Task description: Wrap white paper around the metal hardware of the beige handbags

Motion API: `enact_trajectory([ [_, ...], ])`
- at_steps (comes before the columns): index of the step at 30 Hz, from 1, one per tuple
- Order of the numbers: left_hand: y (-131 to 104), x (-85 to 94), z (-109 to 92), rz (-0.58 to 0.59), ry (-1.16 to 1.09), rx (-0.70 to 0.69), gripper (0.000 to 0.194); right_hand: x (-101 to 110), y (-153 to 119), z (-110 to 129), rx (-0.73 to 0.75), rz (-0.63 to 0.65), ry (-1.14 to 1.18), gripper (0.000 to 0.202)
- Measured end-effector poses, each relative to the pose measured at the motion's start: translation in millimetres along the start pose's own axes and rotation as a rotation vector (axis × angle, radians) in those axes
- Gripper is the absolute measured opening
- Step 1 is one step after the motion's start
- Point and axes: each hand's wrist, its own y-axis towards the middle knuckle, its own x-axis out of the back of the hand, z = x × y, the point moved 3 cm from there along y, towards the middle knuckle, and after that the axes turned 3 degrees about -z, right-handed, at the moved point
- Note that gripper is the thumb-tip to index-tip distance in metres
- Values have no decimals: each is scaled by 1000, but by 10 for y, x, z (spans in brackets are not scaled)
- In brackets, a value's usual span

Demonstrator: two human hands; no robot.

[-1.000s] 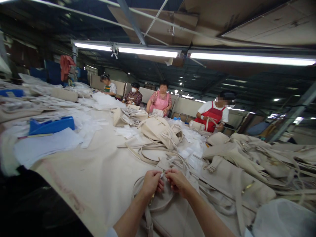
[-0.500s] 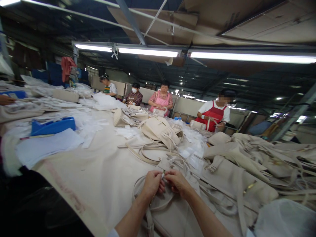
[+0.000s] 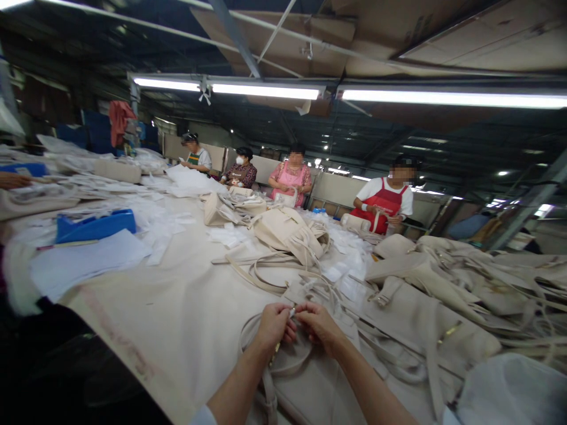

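Observation:
A beige handbag (image 3: 319, 381) with long straps lies on the table right in front of me. Over its upper part my left hand (image 3: 275, 327) and my right hand (image 3: 318, 324) meet, fingertips nearly touching. Both are closed in a pinch around a small metal fitting (image 3: 292, 311) of the bag, with a bit of something white at the left fingertips. The fitting's exact kind is too small to make out. A beige strap (image 3: 290, 369) loops below my hands, and another strap (image 3: 267, 392) hangs down beside my left forearm.
More beige bags (image 3: 287, 230) lie ahead, with a large heap of bags (image 3: 443, 295) to the right. A blue tape dispenser (image 3: 95, 226) and white paper sheets (image 3: 93, 260) rest at left. Several co-workers stand or sit across the table (image 3: 177, 313). A translucent plastic bag (image 3: 514, 389) is near my right.
My hands stay almost in place, still pinching at the fitting. Across the table, co-workers shift slightly.

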Motion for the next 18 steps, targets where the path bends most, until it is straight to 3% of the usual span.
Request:
enact_trajectory([
  [11, 3, -4, -9, -5, 2, 15, 23, -51, 14, 5, 15, -52, -33, 8],
  [18, 15, -16, 13, -16, 6, 40, 28, -25, -9, 18, -53, 21, -67, 23],
])
